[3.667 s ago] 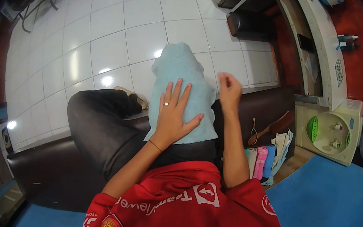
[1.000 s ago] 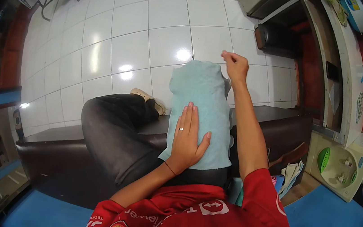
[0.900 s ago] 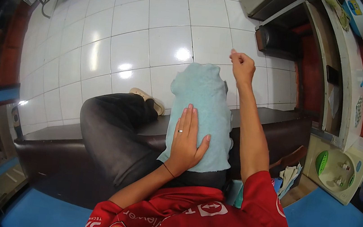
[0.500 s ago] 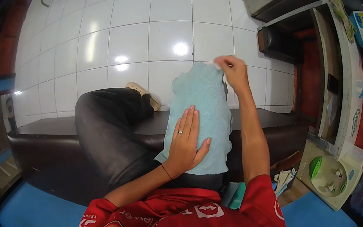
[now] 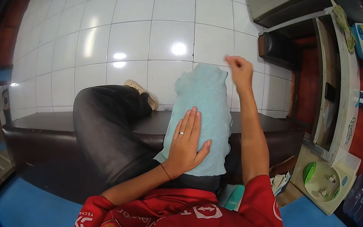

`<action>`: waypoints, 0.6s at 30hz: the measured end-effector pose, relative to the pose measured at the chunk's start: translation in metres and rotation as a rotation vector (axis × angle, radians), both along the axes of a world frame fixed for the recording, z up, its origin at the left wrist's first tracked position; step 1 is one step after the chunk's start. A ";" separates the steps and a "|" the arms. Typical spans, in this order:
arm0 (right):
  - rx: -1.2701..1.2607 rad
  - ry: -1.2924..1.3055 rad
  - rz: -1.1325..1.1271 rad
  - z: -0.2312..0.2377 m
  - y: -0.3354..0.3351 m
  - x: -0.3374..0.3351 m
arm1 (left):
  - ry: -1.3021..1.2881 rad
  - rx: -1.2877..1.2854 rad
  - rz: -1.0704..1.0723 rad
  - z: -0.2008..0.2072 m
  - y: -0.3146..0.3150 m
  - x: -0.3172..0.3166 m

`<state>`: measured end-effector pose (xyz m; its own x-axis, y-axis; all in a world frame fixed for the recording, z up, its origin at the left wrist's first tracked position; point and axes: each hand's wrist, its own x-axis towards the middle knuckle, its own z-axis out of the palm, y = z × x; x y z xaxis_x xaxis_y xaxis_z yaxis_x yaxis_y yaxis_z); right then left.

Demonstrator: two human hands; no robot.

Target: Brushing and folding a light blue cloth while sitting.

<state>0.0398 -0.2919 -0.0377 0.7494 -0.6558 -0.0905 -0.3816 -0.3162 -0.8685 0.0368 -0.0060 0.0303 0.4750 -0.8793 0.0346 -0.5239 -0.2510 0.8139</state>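
Observation:
A pale blue-green piece of cloth (image 5: 212, 99) with ragged, wavy edges lies spread along my right thigh, its far end toward the knee. My left hand (image 5: 185, 143) rests flat on its middle, fingers stretched out, with a ring on one finger and a thin dark band at the wrist. Off the cloth's far right corner, my right hand (image 5: 241, 71) hovers over the floor tiles with its fingers curled into a pinch. The fingertips are slightly blurred, and anything between them is too small to make out.
I sit on a dark brown padded bench (image 5: 42, 141). A beige clog (image 5: 136, 86) shows beyond my left leg (image 5: 103, 122). To the right are a shelf unit (image 5: 347, 88), a cream basin (image 5: 312, 195) with green pieces, and a large clear bottle (image 5: 362, 194). White tiles (image 5: 131, 39) cover the floor ahead.
My right hand has come away from the cloth's far right corner and moved a little right, still pinched. My left hand stays flat on the cloth.

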 end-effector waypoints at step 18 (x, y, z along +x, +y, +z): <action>-0.121 0.348 -0.090 0.048 0.025 0.047 | 0.025 -0.002 0.035 0.001 0.002 0.004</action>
<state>0.0866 -0.2670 0.0100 0.6261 -0.7394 -0.2477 -0.6784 -0.3598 -0.6406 0.0407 -0.0041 0.0309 0.5066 -0.8618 0.0237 -0.4940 -0.2676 0.8273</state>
